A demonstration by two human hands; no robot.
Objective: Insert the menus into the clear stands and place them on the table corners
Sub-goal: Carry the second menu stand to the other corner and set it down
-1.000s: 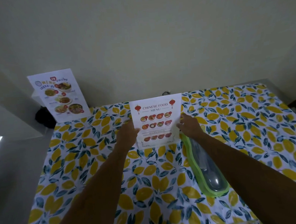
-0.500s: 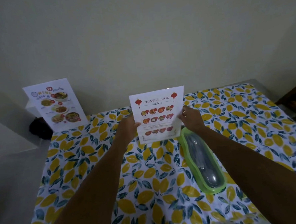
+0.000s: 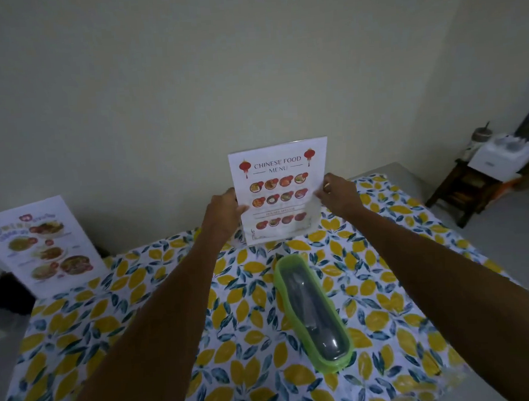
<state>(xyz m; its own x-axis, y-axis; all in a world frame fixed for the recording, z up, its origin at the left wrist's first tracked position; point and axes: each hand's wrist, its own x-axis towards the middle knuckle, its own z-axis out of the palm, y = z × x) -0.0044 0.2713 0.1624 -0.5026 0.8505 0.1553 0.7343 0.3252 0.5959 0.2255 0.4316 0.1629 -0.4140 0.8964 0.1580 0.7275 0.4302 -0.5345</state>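
White paper "Chinese Food Menu" sheet in a clear acrylic stand (image 3: 280,196) held upright over the far middle of the table, its bottom edge looks lifted just off the cloth, though the clear base is hard to make out. Left hand (image 3: 223,213) grips the stand's left edge, fingers curled round it, thumb on the front. Right hand (image 3: 337,194) pinches the right edge the same way, fingers closed on it. Both bare forearms reach in from the near side

Lemon-and-leaf print tablecloth (image 3: 140,316), yellow and dark blue on white, covers the table. Second white menu with food photos in a stand (image 3: 43,245) upright and tilted back at the far left corner, slightly blurred, well apart from the hands. Long green-rimmed plastic cutlery case with clear lid (image 3: 315,315) lies on the cloth near the middle, between the forearms, just in front of the held menu, dark utensils inside

Plain pale wall (image 3: 218,79) behind. Dark wooden stool (image 3: 464,194) at far right off the table, white box-like device (image 3: 499,155) on top, blurred
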